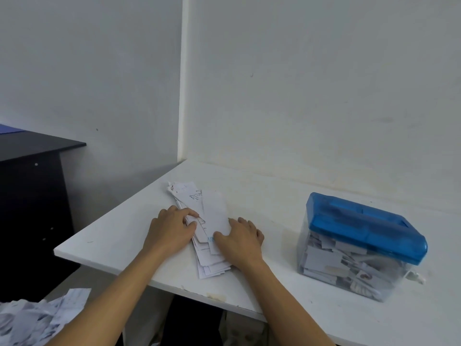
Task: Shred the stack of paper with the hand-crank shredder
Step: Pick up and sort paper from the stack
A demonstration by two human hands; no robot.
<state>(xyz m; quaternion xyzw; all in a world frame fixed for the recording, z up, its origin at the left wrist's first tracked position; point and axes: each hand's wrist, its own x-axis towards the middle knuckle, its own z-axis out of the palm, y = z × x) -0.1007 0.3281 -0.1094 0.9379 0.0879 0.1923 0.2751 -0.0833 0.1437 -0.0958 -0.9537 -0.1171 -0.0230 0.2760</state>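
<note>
You are working in what looks like a plain office corner. Your flat white laminate tabletop is pushed up against bare, pale painted walls. To your left stands a black wooden desk with a blue sheet on top. Paperwork shows the rest: a loose stack of printed and handwritten white paper slips, a clear plastic shredder box with a blue lid, packed with cut paper, and a heap of white paper scraps low on your left.
</note>
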